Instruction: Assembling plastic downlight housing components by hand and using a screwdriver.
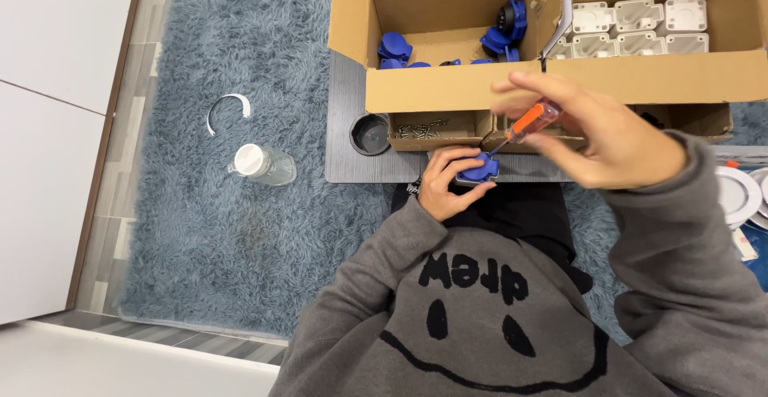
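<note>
My left hand (445, 181) grips a small blue plastic part (478, 169) at the near edge of a dark grey lap table (352, 137). My right hand (596, 133) holds a screwdriver with an orange handle (532, 121), its tip pointing down onto the blue part. Grey sweatshirt sleeves cover both arms.
A cardboard box (448, 85) behind the table holds several blue parts (502, 31); a second box (720, 73) holds white parts (640, 25). A small tray holds screws (420, 131), beside a round black cup holder (370, 133). A clear bottle (262, 163) lies on the blue shaggy rug. White discs (740, 195) sit right.
</note>
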